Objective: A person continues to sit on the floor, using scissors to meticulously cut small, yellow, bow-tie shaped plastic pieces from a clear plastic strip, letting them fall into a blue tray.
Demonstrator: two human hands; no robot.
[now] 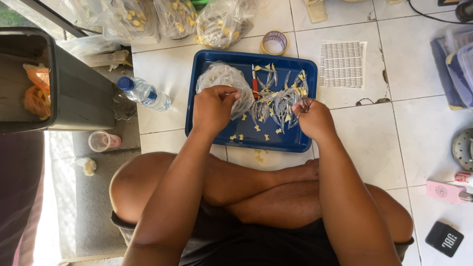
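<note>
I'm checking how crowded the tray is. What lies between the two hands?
In the head view, a red-handled tool and loose clear packets lie on the blue tray between the left hand and right hand.

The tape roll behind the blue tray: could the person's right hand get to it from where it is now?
Probably yes. The tape roll lies bare on the tiles just past the tray, with nothing over it, though the right hand is pinching small clear pieces.

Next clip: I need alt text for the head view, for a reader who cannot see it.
A person sitting cross-legged on a tiled floor works over a blue tray: the left hand holds a clear plastic bag, the right hand pinches small shiny pieces from a pile. A water bottle, tape roll and dark bin lie around.
</note>
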